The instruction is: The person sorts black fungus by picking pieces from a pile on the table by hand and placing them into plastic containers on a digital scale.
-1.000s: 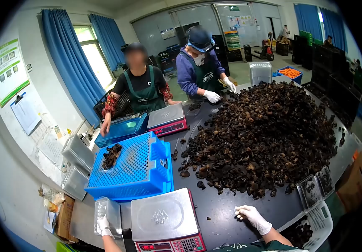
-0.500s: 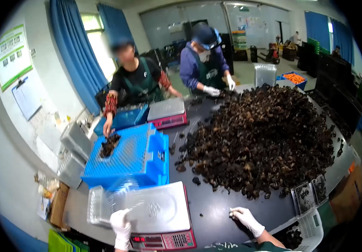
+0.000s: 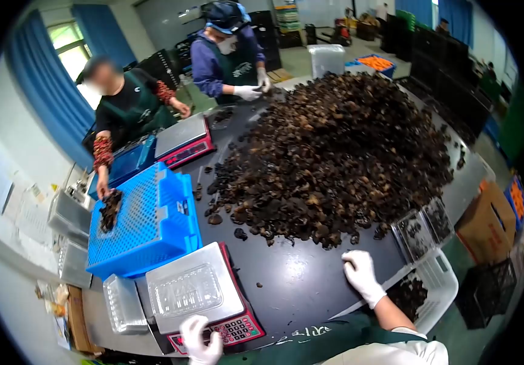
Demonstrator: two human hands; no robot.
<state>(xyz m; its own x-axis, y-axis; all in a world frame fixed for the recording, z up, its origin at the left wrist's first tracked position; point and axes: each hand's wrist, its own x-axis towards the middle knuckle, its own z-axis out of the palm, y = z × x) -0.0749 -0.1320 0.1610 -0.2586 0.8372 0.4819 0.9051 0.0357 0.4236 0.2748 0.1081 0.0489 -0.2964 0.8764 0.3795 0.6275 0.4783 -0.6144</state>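
My left hand (image 3: pixel 201 340), in a white glove, is at the front edge of a red scale (image 3: pixel 236 328) with its fingers apart and nothing in them. A clear plastic tray (image 3: pixel 186 291) lies on the scale's metal plate. Left of the scale sits a stack of clear trays (image 3: pixel 124 304). My right hand (image 3: pixel 362 275), also gloved, hovers over the dark table (image 3: pixel 298 286) with fingers curled; whatever they may hold is hidden. Beyond it rises a large heap of dark brown mushrooms (image 3: pixel 341 158).
A blue crate (image 3: pixel 146 231) bears a portion of mushrooms, touched by a co-worker's hand (image 3: pixel 103 185). Another scale (image 3: pixel 183 140) stands behind it. A second co-worker's gloved hands (image 3: pixel 248 92) are at the far edge. A white basket (image 3: pixel 438 283) and open trays (image 3: pixel 420 234) are at right.
The clear tray moved from my left hand onto the scale plate, and that hand let go. The view turned right. My right hand's fingers curled more. The co-worker's hand reached the crate's mushrooms.
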